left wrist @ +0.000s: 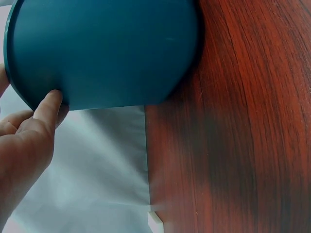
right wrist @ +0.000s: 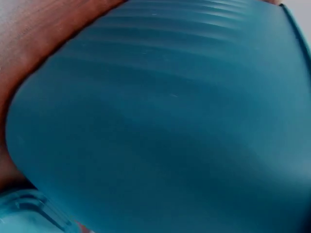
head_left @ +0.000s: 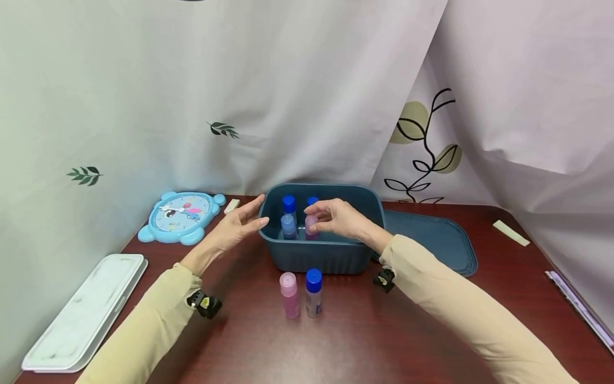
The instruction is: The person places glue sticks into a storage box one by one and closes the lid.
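Note:
A dark blue plastic bin [head_left: 316, 257] stands in the middle of the table. Inside it my right hand [head_left: 338, 217] pinches the upper part of a pink glue stick [head_left: 310, 226] between thumb and fingers. Left of that are a light blue glue stick [head_left: 288, 226] and one with a dark blue cap [head_left: 289, 203]; another dark blue cap [head_left: 313, 200] shows behind my fingers. My left hand [head_left: 236, 226] touches the bin's left end, fingers fairly straight against the outer wall [left wrist: 107, 53]. In front of the bin, a pink glue stick [head_left: 289, 296] and a blue-capped clear one [head_left: 314, 293] stand upright.
A dark blue lid [head_left: 434, 240] lies right of the bin, partly behind it. On the left are a light blue animal-shaped clock [head_left: 182, 217] and a white flat case [head_left: 86, 312]. A pale strip [head_left: 510, 233] lies at right. Curtains [head_left: 297, 106] hang behind the table.

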`<action>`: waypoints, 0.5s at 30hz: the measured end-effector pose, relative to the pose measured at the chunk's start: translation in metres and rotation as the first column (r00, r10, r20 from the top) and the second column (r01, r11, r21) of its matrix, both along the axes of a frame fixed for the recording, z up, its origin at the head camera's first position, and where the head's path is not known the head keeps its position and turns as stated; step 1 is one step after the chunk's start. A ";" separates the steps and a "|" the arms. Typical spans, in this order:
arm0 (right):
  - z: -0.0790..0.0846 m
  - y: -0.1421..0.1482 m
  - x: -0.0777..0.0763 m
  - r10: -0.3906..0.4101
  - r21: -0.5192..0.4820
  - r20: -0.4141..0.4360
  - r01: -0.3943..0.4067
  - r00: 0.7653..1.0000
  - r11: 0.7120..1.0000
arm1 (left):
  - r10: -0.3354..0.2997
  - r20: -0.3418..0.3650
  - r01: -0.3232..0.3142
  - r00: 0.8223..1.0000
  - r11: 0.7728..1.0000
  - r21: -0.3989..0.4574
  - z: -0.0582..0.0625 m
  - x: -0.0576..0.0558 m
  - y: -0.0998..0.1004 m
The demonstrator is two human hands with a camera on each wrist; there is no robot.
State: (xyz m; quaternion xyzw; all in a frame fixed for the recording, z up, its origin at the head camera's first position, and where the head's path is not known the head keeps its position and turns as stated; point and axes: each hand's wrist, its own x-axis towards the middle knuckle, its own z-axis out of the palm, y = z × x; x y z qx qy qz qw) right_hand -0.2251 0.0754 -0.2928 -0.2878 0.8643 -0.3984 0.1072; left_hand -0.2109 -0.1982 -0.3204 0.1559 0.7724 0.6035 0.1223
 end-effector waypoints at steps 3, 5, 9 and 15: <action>0.008 0.005 0.013 -0.013 -0.103 -0.122 0.000 0.992 0.995 | -0.004 -0.005 0.004 1.000 1.000 0.001 -0.001 0.000 0.000; 0.012 0.009 0.029 -0.012 -0.224 -0.210 -0.036 0.978 0.974 | -0.003 -0.012 0.003 1.000 1.000 -0.003 -0.002 0.000 -0.001; 0.006 0.016 0.064 0.067 -0.362 -0.289 -0.173 0.955 0.916 | -0.009 -0.023 0.009 1.000 1.000 -0.001 -0.001 -0.002 -0.001; -0.025 0.016 0.087 0.249 -0.249 -0.064 -0.257 0.966 0.934 | -0.006 -0.012 0.006 1.000 1.000 0.003 -0.001 0.000 -0.001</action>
